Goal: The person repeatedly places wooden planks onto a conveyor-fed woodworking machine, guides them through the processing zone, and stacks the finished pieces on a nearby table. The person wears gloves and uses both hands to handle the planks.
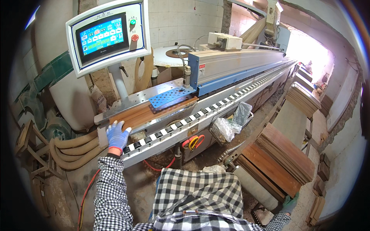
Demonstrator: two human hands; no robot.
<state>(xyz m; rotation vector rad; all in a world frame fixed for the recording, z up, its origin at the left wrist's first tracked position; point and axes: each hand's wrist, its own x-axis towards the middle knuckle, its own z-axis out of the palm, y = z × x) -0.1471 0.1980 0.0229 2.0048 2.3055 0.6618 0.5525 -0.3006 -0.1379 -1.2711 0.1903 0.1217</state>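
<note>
My left hand [117,135], in a blue glove with pale fingertips, rests with spread fingers on the near end of a brown wood-grain panel [138,115]. That panel lies flat on the infeed of an edge banding machine [231,68], and its far part runs under a blue perforated guard plate [170,96]. Down at the right, my right hand [290,204] wears a green and grey glove. It touches the near end of a reddish-brown panel [271,170] on a stack. Its fingers are partly hidden, so its grip on the panel is unclear.
A conveyor chain [185,121] runs along the machine's front. Scissors [193,142] hang below it, near a wire basket [218,134] with plastic bags. A control screen [101,37] stands at upper left, hoses [76,150] below. More panel stacks [302,99] line a roller conveyor [254,187].
</note>
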